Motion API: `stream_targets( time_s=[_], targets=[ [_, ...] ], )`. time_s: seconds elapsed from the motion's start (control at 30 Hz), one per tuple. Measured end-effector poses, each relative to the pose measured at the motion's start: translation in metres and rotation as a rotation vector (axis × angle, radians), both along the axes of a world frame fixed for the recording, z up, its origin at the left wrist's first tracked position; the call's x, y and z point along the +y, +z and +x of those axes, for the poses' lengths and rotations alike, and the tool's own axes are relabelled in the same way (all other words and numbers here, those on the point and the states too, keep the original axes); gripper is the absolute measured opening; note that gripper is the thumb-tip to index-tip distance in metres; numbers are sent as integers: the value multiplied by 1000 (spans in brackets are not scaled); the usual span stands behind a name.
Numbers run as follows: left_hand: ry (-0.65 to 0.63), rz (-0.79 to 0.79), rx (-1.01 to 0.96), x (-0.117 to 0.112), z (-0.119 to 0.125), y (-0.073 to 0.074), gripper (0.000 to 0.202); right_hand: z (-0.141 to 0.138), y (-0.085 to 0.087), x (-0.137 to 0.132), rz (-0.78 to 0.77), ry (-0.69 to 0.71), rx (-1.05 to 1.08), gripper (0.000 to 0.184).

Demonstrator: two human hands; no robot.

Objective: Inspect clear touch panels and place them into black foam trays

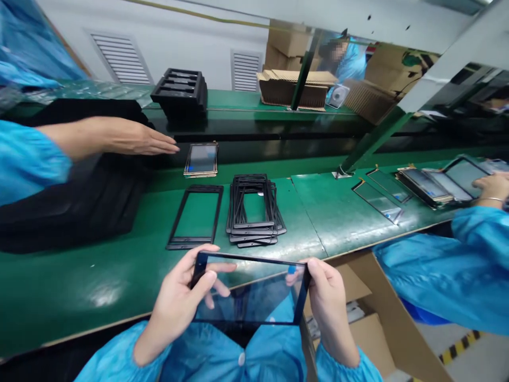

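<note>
I hold a dark-framed glass panel flat in front of me, over my lap at the table's near edge. My left hand grips its left end, thumb on top and fingers under the glass. My right hand grips the right end the same way. Just beyond, on the green table, lies a single black frame and beside it a stack of black frames.
A co-worker's hand reaches from the left toward a small stack of glass panels. Another co-worker's hand rests on panels at the right. Black trays and cardboard boxes stand at the back. An open carton sits below right.
</note>
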State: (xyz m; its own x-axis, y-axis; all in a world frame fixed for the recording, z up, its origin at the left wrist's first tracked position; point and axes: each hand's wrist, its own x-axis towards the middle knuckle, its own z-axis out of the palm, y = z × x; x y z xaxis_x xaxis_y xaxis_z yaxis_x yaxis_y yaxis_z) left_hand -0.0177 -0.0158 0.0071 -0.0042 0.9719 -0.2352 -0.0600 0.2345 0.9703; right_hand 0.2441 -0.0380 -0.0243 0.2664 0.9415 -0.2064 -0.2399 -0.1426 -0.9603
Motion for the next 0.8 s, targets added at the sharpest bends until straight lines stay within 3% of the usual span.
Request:
stream_targets(
  time_s=[0.17,0.33,0.43,0.5,0.6,0.7,0.8],
  targets=[
    [0,-30,0,-1,0,1,59,-4,9,-3,28,-6,-154,40],
    [1,-65,-18,-1,2,-1,61,-9,7,-4,14,-95,-262,50],
    [-9,-61,-13,-2,1,-7,57,-8,3,-5,26,-57,-167,45],
    [-34,-1,40,0,-2,-11,50,-7,2,-6,20,-32,-91,43],
    [-83,285,322,9,-7,-8,51,-8,5,-9,9,-22,-143,40],
    [-313,596,684,24,-7,5,55,-14,8,-14,2,-7,-218,37],
    [-612,672,793,41,-1,18,30,-20,11,-17,-9,-28,-259,36]
  ],
)
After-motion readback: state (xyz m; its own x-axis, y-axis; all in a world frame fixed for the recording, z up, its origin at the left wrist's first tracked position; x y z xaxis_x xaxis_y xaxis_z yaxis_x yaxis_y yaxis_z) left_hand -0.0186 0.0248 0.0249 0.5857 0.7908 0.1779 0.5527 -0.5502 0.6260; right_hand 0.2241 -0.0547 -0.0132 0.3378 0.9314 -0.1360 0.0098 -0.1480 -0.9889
